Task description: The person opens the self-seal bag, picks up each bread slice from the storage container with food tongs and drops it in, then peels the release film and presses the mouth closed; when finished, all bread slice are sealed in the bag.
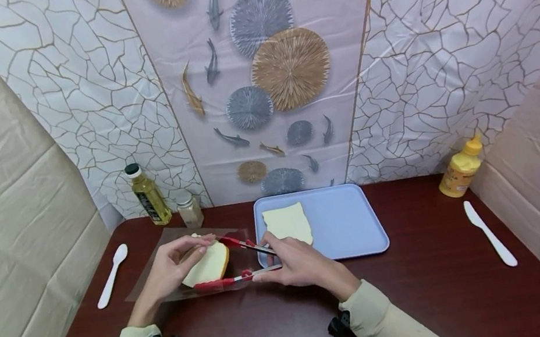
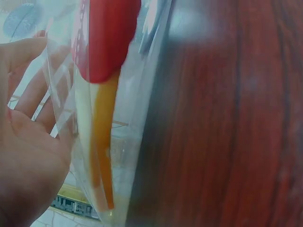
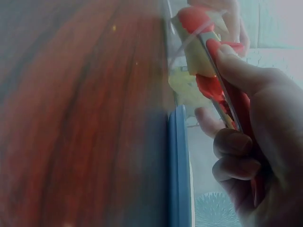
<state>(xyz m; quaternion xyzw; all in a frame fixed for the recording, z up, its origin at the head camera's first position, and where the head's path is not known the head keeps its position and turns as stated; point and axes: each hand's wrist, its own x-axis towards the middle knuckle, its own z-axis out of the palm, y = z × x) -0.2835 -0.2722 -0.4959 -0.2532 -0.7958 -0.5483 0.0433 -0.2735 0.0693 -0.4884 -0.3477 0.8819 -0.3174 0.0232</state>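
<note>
My right hand (image 1: 297,261) grips a pair of tongs (image 3: 239,101) with red tips and metal arms. The tong arms stand apart, one on each side of a pale slice of bread (image 1: 211,263) with a golden-brown crust. Around the bread lies a clear plastic bag (image 1: 164,270); the left wrist view shows its film in front of the bread and a red tong tip (image 2: 106,38). My left hand (image 1: 176,266) is at the bag's left side, its fingers extended against the film over the bread's upper edge. In the left wrist view that palm (image 2: 38,156) faces the bag.
A blue tray (image 1: 344,221) behind my right hand bears a pale yellow slice (image 1: 289,221). An oil bottle (image 1: 149,196) and a small jar (image 1: 189,209) stand back left. At left lies a white spoon (image 1: 113,276); at right, a white knife (image 1: 489,234) and yellow squeeze bottle (image 1: 462,168).
</note>
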